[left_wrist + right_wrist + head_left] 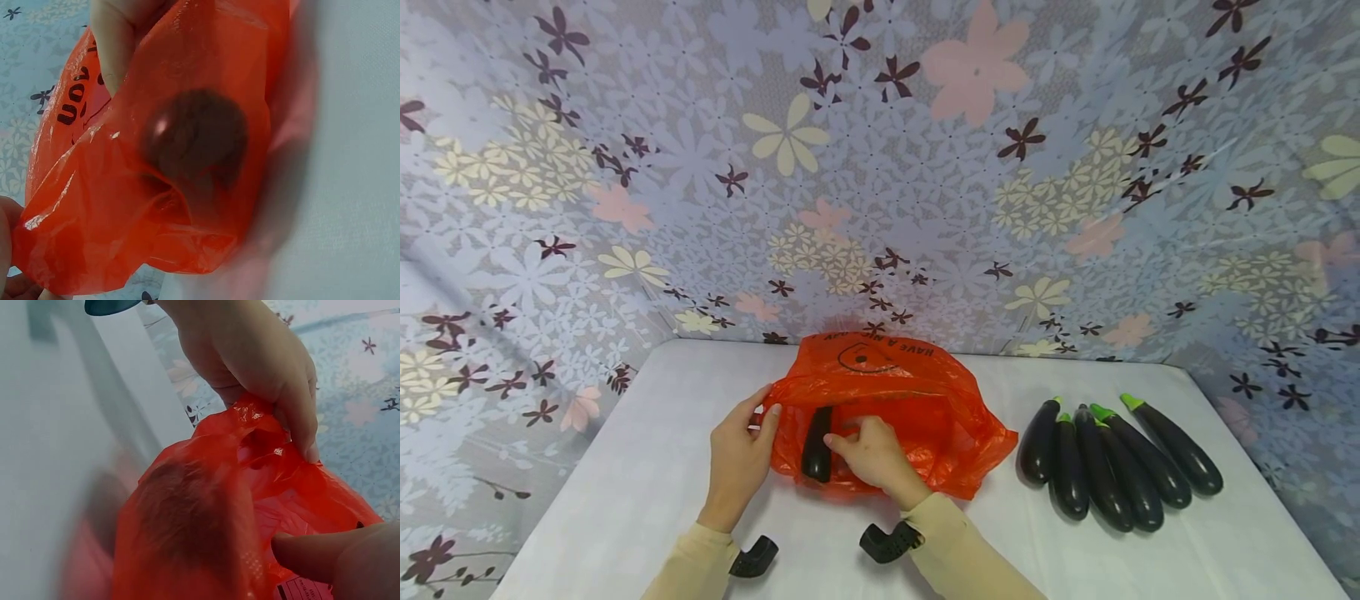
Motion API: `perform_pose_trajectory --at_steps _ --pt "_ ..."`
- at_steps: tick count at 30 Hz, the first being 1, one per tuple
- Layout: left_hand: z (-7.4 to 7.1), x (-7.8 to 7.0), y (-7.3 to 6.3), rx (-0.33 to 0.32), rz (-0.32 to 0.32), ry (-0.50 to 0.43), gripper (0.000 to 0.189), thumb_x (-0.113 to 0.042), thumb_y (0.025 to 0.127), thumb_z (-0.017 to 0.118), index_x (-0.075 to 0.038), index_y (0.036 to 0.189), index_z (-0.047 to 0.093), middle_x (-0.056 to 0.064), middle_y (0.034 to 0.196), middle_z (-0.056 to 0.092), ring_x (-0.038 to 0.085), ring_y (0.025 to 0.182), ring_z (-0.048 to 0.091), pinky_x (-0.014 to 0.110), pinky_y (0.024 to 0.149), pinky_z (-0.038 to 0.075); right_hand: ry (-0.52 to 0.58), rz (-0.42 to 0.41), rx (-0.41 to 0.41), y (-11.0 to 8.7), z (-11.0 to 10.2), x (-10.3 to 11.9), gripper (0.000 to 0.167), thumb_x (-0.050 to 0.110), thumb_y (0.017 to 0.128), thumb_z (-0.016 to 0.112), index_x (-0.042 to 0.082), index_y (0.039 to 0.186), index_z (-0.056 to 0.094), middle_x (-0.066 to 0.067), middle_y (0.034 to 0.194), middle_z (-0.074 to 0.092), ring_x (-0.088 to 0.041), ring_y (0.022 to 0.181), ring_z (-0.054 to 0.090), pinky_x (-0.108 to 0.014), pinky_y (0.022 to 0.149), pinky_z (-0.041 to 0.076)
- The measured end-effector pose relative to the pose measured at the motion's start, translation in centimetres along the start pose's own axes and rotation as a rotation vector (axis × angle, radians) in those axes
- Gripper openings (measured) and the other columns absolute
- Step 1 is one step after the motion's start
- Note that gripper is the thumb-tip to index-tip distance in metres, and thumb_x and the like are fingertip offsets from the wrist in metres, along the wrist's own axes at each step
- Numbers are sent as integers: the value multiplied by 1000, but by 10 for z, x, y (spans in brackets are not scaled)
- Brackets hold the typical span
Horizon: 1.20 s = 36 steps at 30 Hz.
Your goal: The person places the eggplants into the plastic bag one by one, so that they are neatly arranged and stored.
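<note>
A red plastic bag (880, 367) lies on the table with its mouth facing me. My left hand (741, 458) pinches the left edge of that mouth between thumb and fingers. Just inside is a dark eggplant (817, 458), its rounded end toward me. Through the thin plastic the eggplant (197, 137) shows as a dark round shape in the left wrist view. My right hand (876, 454) reaches into the mouth, its thumb tip overlapping the eggplant's right side in the head view. In the right wrist view the thumb (312, 556) is straight and apart from the eggplant; other fingers are hidden.
Several eggplants (1108, 475) with green stem ends lie side by side at the right of the white table (647, 467). A flower-patterned covering (880, 183) rises behind the table and along its sides. Black wrist mounts (887, 543) hang under both forearms.
</note>
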State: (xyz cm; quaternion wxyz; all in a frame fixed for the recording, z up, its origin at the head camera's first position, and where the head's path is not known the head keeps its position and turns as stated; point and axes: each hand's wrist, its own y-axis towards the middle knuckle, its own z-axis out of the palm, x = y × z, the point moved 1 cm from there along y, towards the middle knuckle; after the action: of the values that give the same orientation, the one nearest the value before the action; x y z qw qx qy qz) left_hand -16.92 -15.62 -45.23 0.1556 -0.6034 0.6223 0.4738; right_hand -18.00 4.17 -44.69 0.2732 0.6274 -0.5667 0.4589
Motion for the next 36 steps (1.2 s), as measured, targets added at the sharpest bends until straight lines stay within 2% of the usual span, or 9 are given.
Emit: perform_pose_trajectory --at_steps 7,11,18,24,36 --pt "0 1 0 0 3 1 39 -17 98 67 -7 136 64 13 113 71 22 79 65 21 67 55 -60 -89 -33 -8 -5 5 48 29 93 72 -5 126 64 -2 84 70 -14 71 63 -31 64 53" --pt "0 1 0 1 6 7 39 -17 98 67 -7 135 64 13 113 71 22 78 65 22 68 55 -44 -157 -40 -16 -11 9 46 29 94 71 -4 124 65 -5 91 72 -14 75 66 -32 66 56" --pt "0 0 1 -29 27 3 37 -13 96 69 -5 132 66 14 108 72 22 75 66 24 65 56 -37 -203 -27 -34 -20 17 44 32 94 70 0 124 67 -6 99 73 -16 85 68 -32 70 57" --pt "1 0 1 -42 44 -3 36 -12 95 69 -4 131 67 14 107 72 21 74 66 24 64 56 -51 -270 -28 -49 -31 21 38 32 95 70 5 122 68 -5 101 73 -15 86 67 -30 72 56" --pt "0 2 0 -23 21 11 37 -14 97 68 -6 133 66 13 109 71 22 77 65 23 65 55 -24 -296 -31 -72 -55 26 38 33 96 69 9 126 67 1 104 73 -15 90 68 -31 80 55"
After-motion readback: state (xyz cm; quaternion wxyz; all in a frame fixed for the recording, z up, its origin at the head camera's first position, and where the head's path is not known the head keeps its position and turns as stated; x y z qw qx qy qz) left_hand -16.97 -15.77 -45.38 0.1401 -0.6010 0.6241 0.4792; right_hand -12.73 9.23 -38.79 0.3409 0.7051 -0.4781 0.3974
